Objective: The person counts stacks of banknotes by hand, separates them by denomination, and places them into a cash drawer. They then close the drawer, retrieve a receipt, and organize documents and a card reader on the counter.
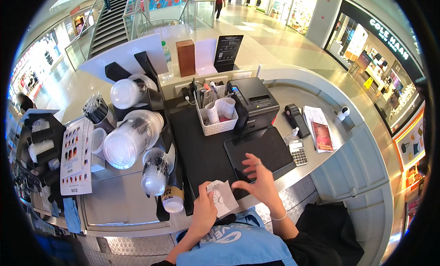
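Note:
My left hand holds a piece of white paper with writing on it, thumb on its face, over the near edge of the counter. To its right my right hand is raised with fingers spread and nothing in it, above the near side of a black tablet. Behind the tablet stands a black receipt printer. Beside the printer, a white woven basket holds pens and a curled strip of printed paper. A calculator lies right of the tablet.
Stacked clear plastic cups and lids and paper cups stand in black holders at the left. Black straws fill a container behind them. A card terminal, a small spray bottle and papers with a red booklet lie at the right.

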Motion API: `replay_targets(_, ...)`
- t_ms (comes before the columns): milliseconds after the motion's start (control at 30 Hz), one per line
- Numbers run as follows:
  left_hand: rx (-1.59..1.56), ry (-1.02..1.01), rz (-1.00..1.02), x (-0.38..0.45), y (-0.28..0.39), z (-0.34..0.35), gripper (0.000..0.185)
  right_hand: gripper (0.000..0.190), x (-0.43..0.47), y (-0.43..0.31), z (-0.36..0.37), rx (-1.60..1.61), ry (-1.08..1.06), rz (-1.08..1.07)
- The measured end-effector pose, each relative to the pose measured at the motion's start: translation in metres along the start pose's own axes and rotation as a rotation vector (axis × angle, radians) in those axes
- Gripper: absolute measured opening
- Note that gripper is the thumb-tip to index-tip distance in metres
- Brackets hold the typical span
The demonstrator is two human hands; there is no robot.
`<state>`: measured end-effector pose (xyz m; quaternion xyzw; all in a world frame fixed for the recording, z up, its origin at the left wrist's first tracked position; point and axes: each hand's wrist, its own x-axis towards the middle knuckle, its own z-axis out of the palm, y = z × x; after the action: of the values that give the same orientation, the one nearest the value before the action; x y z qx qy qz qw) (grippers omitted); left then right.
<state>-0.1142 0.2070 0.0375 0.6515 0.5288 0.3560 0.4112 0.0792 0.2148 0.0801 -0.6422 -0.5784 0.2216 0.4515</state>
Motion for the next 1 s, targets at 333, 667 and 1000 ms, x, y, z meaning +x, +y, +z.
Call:
replay_targets(333, 0.053, 0.173, 0.006, 0.014, -0.004, 0.019, 0.072, 0.036, 0.025, 0.019, -0.096, -0.101, 0.176, 0.054)
replay_targets(667, 0.697, 0.231, -0.039, 0.005, -0.004, 0.040, 0.077, 0.042, 0.001, 0.230, -0.233, -0.658, 0.569, 0.571)
replay_targets(1000, 0.730, 0.677, -0.281, 0.020, 0.030, 0.118, 0.083, 0.031, 0.039, 0.328, -0.285, -0.203, 0.438, 0.294)
